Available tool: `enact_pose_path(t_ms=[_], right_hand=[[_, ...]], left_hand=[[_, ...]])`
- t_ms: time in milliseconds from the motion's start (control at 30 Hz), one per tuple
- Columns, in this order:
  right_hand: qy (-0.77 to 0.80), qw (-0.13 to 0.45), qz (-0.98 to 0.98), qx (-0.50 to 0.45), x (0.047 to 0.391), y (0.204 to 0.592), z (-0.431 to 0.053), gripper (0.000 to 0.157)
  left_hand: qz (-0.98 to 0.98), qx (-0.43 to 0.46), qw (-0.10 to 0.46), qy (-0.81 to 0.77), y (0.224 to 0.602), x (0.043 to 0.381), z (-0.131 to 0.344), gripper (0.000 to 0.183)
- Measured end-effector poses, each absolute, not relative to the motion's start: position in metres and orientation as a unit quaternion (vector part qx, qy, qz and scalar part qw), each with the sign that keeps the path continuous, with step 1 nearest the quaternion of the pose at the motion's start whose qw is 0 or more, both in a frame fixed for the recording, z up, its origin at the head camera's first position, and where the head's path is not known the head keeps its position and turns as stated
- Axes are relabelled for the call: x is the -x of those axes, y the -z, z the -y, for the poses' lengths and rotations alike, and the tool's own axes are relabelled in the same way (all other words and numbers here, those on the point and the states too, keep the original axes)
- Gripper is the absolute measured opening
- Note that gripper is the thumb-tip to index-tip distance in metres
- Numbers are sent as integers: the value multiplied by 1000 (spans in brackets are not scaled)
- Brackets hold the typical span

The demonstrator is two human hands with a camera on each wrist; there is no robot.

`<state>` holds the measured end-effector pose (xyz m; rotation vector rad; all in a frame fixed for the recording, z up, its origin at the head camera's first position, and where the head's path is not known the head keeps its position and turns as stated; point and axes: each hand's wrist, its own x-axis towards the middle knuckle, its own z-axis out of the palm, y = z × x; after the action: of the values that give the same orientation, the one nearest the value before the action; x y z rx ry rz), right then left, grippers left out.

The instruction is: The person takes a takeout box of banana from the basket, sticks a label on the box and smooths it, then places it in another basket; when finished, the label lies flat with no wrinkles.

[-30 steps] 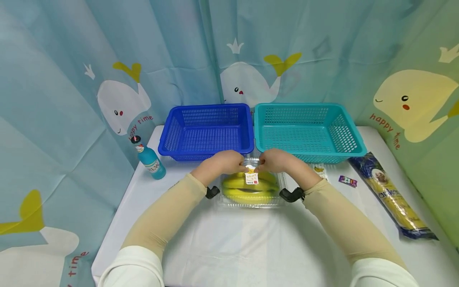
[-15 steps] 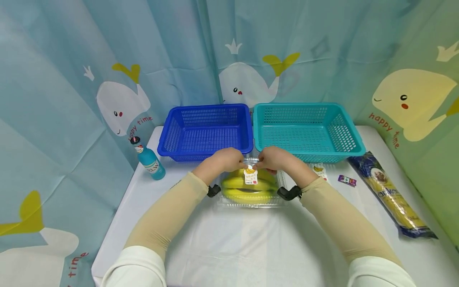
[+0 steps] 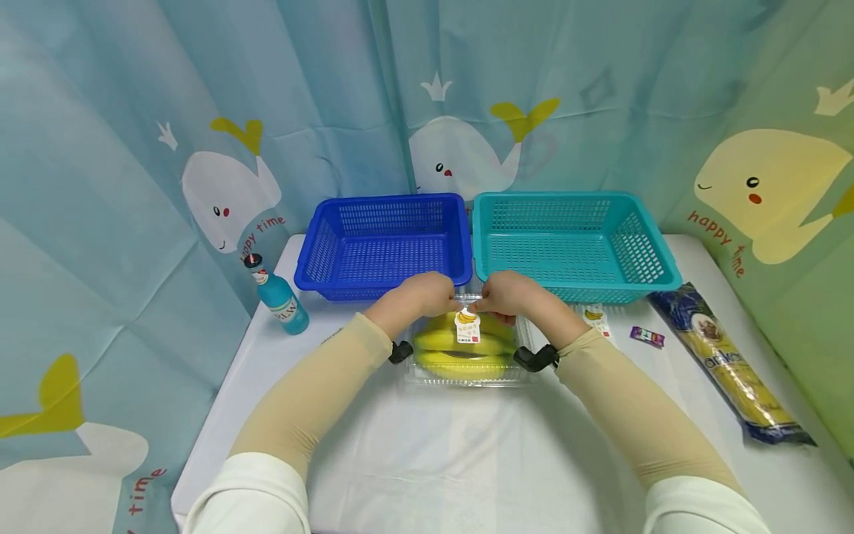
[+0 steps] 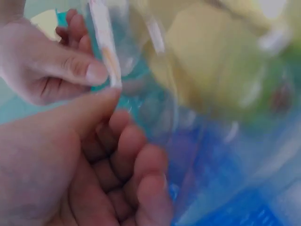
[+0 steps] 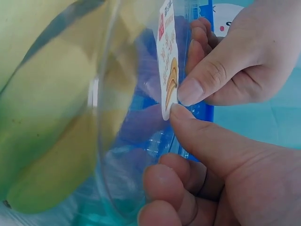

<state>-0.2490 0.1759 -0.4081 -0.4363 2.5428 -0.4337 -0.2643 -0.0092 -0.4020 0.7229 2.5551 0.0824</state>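
A clear plastic box (image 3: 467, 383) of yellow-green bananas (image 3: 432, 342) stands on the table in front of the baskets. On its lid is a white label (image 3: 468, 330) with a banana picture. My left hand (image 3: 425, 294) and right hand (image 3: 510, 294) meet at the box's far side. In the right wrist view, both thumbs press the banana-picture end of the label (image 5: 168, 70), one from each side. The right fingers (image 5: 164, 181) are loosely curled below the thumb, beside the clear wall. Left fingers (image 4: 150, 174) curl similarly in the left wrist view.
Behind the box stand a blue basket (image 3: 383, 288) and a teal basket (image 3: 580, 286). A blue bottle (image 3: 283, 304) stands at the left. To the right lie a banana label sheet (image 3: 596, 319), a small purple packet (image 3: 647, 337) and a long yellow-and-blue pasta pack (image 3: 730, 363).
Both thumbs have slid slightly away from me, toward the label's far end, and the wrists have drawn a little closer together. The box has stayed in place.
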Motion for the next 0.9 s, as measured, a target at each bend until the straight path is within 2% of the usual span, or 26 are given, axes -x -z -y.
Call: enact_pose_path(t_ms=[667, 900], right_hand=[[153, 256, -944, 143, 250, 410, -175, 48], [199, 246, -932, 176, 241, 403, -183, 50]], left_hand=[[-936, -240, 256, -40, 397, 264, 7, 46], [-930, -234, 259, -111, 401, 265, 20, 51]])
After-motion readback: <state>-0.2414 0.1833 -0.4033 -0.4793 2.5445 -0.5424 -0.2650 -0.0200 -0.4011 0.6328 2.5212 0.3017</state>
